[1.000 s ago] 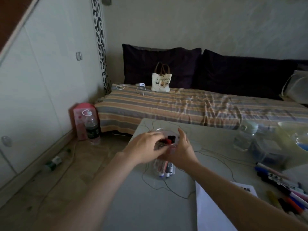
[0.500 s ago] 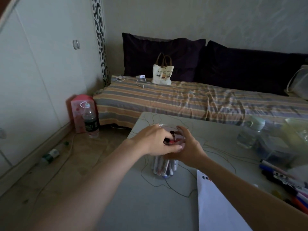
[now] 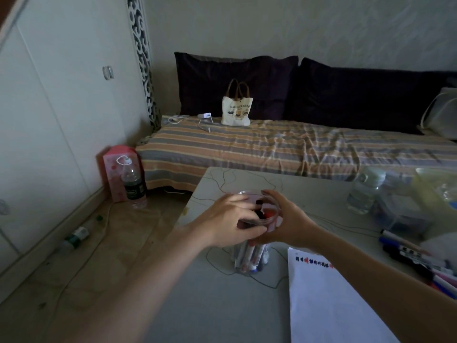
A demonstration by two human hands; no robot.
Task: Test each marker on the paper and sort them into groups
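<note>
A clear plastic cup [image 3: 252, 258] full of markers stands upright on the grey table [image 3: 217, 305]. My right hand [image 3: 289, 221] wraps around the cup's right side near its rim. My left hand [image 3: 232, 219] reaches over the top, fingers curled among the black and red marker caps [image 3: 265, 214]; whether it pinches one I cannot tell. A white sheet of paper [image 3: 329, 305] with small red and dark marks lies at the lower right. More markers [image 3: 420, 261] lie in a loose pile at the table's right edge.
A water bottle [image 3: 364, 191] and clear plastic containers [image 3: 405, 206] stand at the table's far right. Beyond the table is a striped bed [image 3: 272, 149] with a tote bag [image 3: 236, 108]. On the floor at left stand a pink box [image 3: 113, 169] and a bottle [image 3: 132, 186].
The view has shifted slightly, bringing more of the paper into sight. My left hand's fingers have dug further in among the marker caps. The cup and my right hand stay in place.
</note>
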